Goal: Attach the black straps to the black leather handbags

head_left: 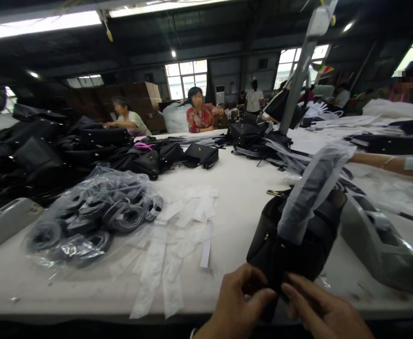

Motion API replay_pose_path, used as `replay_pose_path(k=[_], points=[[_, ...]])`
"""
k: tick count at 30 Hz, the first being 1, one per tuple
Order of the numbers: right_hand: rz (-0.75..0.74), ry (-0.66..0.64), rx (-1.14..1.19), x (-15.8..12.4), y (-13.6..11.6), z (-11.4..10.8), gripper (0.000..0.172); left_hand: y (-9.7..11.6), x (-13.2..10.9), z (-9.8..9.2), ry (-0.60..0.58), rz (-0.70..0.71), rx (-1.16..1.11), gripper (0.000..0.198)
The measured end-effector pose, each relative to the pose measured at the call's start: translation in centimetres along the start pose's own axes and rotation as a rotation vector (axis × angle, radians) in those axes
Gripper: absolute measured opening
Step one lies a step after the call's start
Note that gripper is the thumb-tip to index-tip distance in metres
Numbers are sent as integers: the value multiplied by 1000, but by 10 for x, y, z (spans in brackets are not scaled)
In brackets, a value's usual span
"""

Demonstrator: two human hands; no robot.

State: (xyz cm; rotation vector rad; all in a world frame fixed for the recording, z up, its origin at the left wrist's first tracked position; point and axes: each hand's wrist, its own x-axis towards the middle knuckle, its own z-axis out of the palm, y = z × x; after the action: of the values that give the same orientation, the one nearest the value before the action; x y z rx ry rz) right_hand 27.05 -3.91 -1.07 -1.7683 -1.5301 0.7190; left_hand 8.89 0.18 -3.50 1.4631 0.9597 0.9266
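Observation:
A black handbag (263, 235) with small gold fittings stands at the table's front edge, tilted. A strap wrapped in translucent film (308, 197) rises across its top. My left hand (240, 299) pinches the bag's near lower end between thumb and fingers. Close on its right, my right hand (324, 308) has its fingers and thumb closed on the same end. The exact part between the fingertips is dark and partly hidden by my hands.
A clear plastic bag of rolled dark straps (122, 212) lies left of white paper strips (174, 235). Grey tape dispensers (379, 249) stand at both sides. Black bags (201, 155) are heaped farther back. Another person's forearm (379, 162) reaches in from the right; a co-worker (201, 113) is across the table.

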Motion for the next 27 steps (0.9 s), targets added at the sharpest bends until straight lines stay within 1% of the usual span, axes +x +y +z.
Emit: replay_pose_path(k=[3, 5, 7, 9, 10, 11, 13, 15, 17, 19, 22, 24, 27], points=[[38, -66, 154, 3, -2, 14, 44, 8, -6, -3, -74, -2, -77, 8], [38, -86, 204, 4, -2, 18, 44, 13, -4, -16, -91, 36, -8, 12], [35, -85, 197, 6, 1, 21, 44, 17, 5, -37, -14, 71, 138, 19], [33, -94, 181, 6, 5, 22, 44, 19, 21, -66, 135, 95, 358, 20], [34, -94, 177, 6, 7, 22, 45, 20, 31, -81, 186, 98, 487, 20], [36, -99, 175, 6, 9, 23, 46, 20, 42, -96, 210, 104, 623, 19], [38, -103, 180, 5, 11, 23, 49, 21, 65, -120, 200, 106, 776, 18], [43, -96, 197, 5, 11, 24, 50, 21, 90, -136, 166, 108, 870, 19], [44, -95, 216, 5, 10, 24, 51, 21, 118, -143, 120, 108, 962, 23], [36, -95, 228, 6, 9, 25, 51, 20, 145, -144, 60, 109, 1037, 26], [24, -100, 251, 7, 11, 26, 49, 19, 181, -142, -50, 103, 1109, 18], [21, -114, 263, 7, 14, 26, 48, 19, 197, -138, -144, 81, 1131, 15], [4, -142, 266, 7, 17, 26, 48, 19, 204, -130, -268, 27, 1146, 24]])
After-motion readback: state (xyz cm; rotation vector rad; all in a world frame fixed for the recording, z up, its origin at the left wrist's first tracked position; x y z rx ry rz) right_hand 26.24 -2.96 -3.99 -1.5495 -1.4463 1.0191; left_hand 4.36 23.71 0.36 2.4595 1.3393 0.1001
